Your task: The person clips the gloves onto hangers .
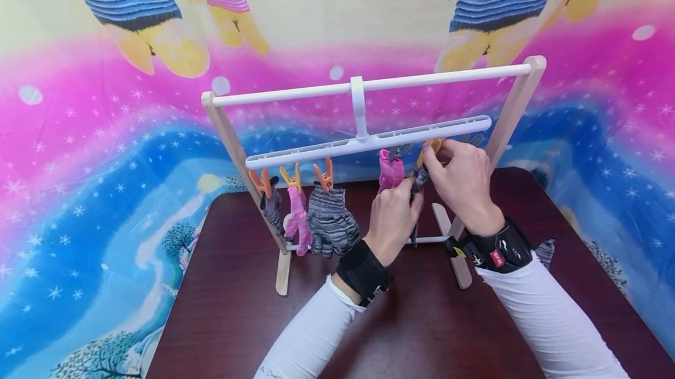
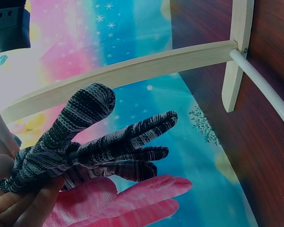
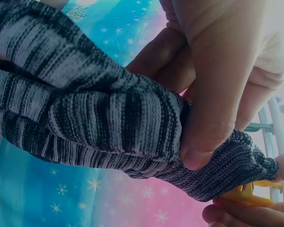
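A black-and-grey striped knit glove point(image 1: 420, 176) hangs between my hands, its fingers pointing down. My left hand point(image 1: 392, 215) grips this glove below the cuff; its thumb presses the fabric in the right wrist view. Higher up, my right hand point(image 1: 466, 180) pinches a yellow clothespin point(image 1: 435, 144) at the cuff, under the white hanger point(image 1: 422, 131). In the right wrist view the clothespin point(image 3: 246, 195) touches the cuff edge; whether it bites the fabric is hard to tell. Beside the left hand hangs a pink glove point(image 1: 391, 169), also visible in the left wrist view point(image 2: 118, 203).
The hanger hooks over a white rod on a wooden stand point(image 1: 227, 127). On its left hang a striped glove point(image 1: 272, 212), a pink glove point(image 1: 297, 221) and another striped glove point(image 1: 331, 218), from orange and yellow clothespins. Striped fabric point(image 1: 545, 252) lies partly hidden behind the right wrist on the table point(image 1: 422, 326).
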A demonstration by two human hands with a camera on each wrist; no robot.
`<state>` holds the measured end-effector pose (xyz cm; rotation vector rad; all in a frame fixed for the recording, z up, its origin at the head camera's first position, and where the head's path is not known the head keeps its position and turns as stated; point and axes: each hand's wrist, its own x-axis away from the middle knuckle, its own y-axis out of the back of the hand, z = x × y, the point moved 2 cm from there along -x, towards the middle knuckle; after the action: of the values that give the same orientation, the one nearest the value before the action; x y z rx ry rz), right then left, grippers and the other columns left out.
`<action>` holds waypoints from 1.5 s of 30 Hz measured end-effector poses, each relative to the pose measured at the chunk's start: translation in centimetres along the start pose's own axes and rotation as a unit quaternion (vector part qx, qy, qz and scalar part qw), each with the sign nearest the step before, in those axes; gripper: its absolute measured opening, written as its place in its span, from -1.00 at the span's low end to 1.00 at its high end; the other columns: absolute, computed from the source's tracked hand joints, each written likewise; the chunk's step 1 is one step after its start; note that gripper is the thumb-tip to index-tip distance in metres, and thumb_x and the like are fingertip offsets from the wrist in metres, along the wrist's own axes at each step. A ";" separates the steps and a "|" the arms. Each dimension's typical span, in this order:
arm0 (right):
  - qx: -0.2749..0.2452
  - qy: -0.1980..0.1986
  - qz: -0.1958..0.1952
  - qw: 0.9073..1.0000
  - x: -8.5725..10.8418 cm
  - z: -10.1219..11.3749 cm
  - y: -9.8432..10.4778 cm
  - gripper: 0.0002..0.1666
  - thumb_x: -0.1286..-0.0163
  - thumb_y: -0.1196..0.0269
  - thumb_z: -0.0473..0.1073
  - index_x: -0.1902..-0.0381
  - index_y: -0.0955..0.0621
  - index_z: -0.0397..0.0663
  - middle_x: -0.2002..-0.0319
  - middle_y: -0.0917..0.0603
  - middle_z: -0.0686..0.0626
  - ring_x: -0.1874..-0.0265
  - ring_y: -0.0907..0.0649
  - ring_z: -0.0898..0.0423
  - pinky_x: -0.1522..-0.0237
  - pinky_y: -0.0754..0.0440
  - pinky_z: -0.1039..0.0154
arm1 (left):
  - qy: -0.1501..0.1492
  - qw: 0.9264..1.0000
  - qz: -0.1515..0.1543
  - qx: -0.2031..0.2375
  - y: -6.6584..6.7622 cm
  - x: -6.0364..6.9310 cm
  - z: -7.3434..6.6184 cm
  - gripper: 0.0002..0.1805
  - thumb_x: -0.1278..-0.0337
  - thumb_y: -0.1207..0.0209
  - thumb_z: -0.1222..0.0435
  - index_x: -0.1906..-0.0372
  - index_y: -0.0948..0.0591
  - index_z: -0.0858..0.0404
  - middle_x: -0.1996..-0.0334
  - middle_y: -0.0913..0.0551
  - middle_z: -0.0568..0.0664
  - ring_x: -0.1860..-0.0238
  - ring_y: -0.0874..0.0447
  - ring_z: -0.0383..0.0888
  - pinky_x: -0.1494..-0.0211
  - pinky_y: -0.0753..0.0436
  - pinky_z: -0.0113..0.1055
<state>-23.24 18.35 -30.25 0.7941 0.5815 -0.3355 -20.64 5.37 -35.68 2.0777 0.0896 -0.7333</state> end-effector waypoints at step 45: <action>-0.022 -0.014 0.003 1.000 -0.1 -0.5 -0.1 -0.62 -0.38 -0.32 0.02 0.24 -0.77 -0.24 0.36 -0.83 -0.21 0.52 -0.70 -0.09 0.53 -0.33 0.43 | -0.002 1.000 -0.008 0.006 -0.3 0.0 -0.1 -0.82 -0.33 -0.27 0.16 0.15 -0.68 0.18 0.54 -0.75 -0.08 0.48 -0.77 -0.20 0.40 -0.65 -0.41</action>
<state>-23.55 18.69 -30.52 0.7466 0.5580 -0.3272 -20.64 5.62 -35.85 2.0899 0.1002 -0.7505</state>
